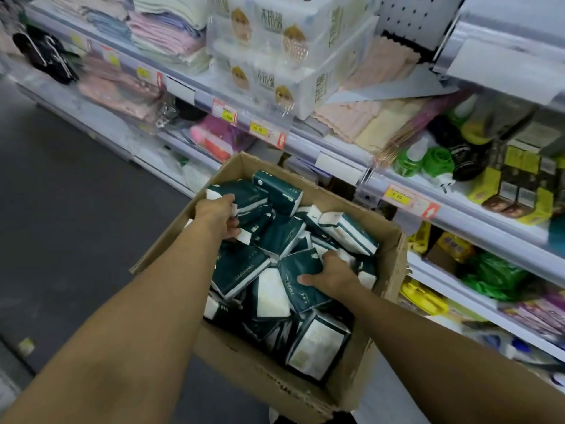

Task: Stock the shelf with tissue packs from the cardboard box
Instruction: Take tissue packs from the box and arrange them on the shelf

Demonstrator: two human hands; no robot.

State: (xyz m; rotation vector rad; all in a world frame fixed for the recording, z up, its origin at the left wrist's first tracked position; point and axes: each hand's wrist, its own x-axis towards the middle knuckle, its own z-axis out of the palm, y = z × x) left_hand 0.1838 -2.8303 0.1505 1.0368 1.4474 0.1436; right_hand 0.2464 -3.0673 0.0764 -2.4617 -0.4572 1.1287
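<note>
An open cardboard box [393, 270] stands on the floor in front of the shelf [336, 154], filled with several dark green and white tissue packs lying in a jumble. My left hand [218, 215] reaches into the far left of the box and grips a green tissue pack [244, 197] at its end. My right hand [331, 272] is in the middle right of the box, fingers curled over the top of another green tissue pack [301, 281], thumb on its face.
Large white tissue bundles [275, 56] sit on the upper shelf beside folded cloths [165, 35]. Bottles and green items [437, 157] fill the shelf to the right. Price tags [260, 128] line the shelf edges. Dark floor [76, 194] lies to the left.
</note>
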